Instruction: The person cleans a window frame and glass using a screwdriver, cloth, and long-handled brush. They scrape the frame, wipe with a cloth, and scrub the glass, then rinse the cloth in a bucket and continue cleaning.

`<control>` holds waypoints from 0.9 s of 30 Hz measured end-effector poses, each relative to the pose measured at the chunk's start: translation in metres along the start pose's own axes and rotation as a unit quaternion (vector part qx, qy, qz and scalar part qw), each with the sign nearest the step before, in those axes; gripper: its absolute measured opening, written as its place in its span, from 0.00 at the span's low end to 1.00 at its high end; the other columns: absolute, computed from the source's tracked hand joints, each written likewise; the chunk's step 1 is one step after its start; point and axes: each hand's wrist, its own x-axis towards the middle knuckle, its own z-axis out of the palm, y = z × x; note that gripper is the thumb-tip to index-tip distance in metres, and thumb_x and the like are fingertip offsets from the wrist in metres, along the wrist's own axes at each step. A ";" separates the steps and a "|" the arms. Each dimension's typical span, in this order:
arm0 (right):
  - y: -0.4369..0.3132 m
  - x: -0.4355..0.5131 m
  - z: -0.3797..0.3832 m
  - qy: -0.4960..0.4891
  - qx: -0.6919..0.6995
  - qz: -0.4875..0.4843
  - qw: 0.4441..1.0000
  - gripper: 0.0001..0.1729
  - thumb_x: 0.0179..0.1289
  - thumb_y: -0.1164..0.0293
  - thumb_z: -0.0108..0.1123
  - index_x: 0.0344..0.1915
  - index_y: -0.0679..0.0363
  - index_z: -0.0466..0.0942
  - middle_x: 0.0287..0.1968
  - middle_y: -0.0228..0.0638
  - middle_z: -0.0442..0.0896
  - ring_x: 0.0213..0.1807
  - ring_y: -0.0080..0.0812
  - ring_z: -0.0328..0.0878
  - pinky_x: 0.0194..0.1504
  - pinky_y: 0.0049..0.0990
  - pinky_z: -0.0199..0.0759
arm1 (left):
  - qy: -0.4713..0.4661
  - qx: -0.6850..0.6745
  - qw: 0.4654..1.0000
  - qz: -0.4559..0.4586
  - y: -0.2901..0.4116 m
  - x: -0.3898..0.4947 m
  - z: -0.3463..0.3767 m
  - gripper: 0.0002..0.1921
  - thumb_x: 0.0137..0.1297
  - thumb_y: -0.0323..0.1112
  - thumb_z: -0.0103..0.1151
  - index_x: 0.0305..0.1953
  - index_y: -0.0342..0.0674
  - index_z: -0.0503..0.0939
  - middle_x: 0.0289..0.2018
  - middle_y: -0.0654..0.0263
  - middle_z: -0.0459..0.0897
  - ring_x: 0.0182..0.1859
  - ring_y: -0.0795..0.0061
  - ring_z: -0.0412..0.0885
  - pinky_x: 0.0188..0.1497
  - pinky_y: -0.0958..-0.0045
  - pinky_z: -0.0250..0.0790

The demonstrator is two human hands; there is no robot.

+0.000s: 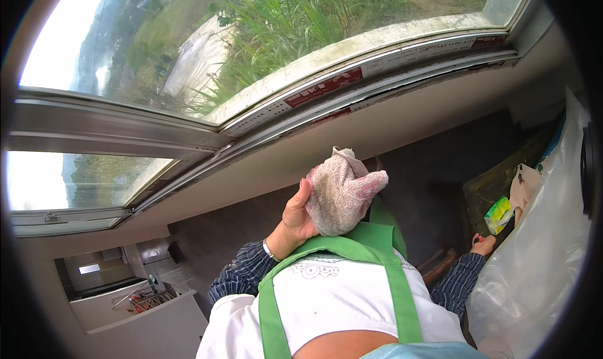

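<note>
My left hand (pixel 294 220) holds a bunched, worn terry cloth (pixel 337 194), greyish with pink patches, in front of the green apron (pixel 377 239). The thumb lies against the cloth's left side; most of the fingers are hidden behind it. Lower at the right, my right hand (pixel 483 244) is beside a clear plastic sheet (pixel 527 265), its fingers curled around a small dark and red thing too small to name. Just above that hand lies a yellow-green packet (pixel 498 215), near a beige cloth (pixel 524 189).
A sliding window with an aluminium frame (pixel 118 123) runs across the top, above a pale wall (pixel 405 119). Tools with red handles (pixel 148 300) lie in a white open compartment at the lower left. A dark board or tabletop (pixel 485 185) is at the right, over the grey floor (pixel 424 170).
</note>
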 end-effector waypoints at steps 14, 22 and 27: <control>-0.066 -0.523 0.125 -0.792 -0.170 -0.173 0.561 0.15 0.56 0.76 0.71 0.43 0.65 0.79 0.25 0.27 0.80 0.20 0.12 0.68 0.19 0.17 0.61 | -0.223 0.492 0.814 0.216 0.074 -0.021 0.049 0.39 0.45 0.27 0.76 0.61 0.32 0.70 0.57 0.58 0.77 0.59 0.65 0.75 0.64 0.66 0.63; -0.137 -0.536 0.170 -0.698 -0.110 -0.424 0.567 0.10 0.53 0.79 0.69 0.37 0.67 0.80 0.22 0.24 0.77 0.25 0.10 0.67 0.25 0.18 0.64 | -0.018 0.344 0.870 0.354 0.098 -0.049 0.028 0.47 0.53 0.58 0.65 0.65 0.33 0.59 0.65 0.48 0.64 0.65 0.56 0.66 0.67 0.53 0.60; -0.142 -0.563 0.219 -0.818 0.017 -0.483 0.314 0.11 0.49 0.80 0.69 0.22 0.67 0.73 0.28 0.41 0.78 0.24 0.40 0.73 0.24 0.29 0.66 | -0.048 0.341 0.893 0.288 0.044 -0.006 0.054 0.63 0.43 0.74 0.65 0.72 0.38 0.48 0.69 0.54 0.59 0.69 0.60 0.61 0.71 0.56 0.55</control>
